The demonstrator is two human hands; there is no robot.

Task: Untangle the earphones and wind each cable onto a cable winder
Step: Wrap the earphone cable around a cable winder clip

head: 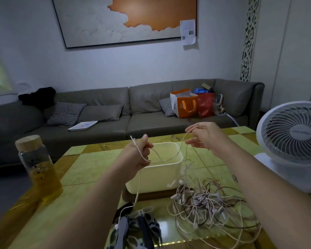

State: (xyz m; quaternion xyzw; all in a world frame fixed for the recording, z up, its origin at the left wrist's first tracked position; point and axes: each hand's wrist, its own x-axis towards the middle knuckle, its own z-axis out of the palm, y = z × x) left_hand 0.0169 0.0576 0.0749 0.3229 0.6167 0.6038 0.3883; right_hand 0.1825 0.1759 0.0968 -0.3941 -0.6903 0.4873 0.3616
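The left hand point(140, 153) is raised over the table point(90, 169) with its fingers curled closed round a pale earphone cable point(139, 178), and the thumb stands up above the fist. One short end of this cable sticks out over the top of the hand, and the other part hangs down from the fist, in front of the cream container point(156, 180), to the dark cable winders point(138, 227) that lie at the near edge of the table. The right hand point(205, 137) is raised at about the same height and pinches the same cable between the thumb and the first finger. Its other fingers point(193, 143) are half open and a little spread, and I cannot tell if they touch the cable. Between the two hands the cable sags in a loose curve above the container. The tangled earphones point(205, 200) lie in a heap on the table, below the right hand and just beside the container, and some strands rise from the heap toward the right hand.
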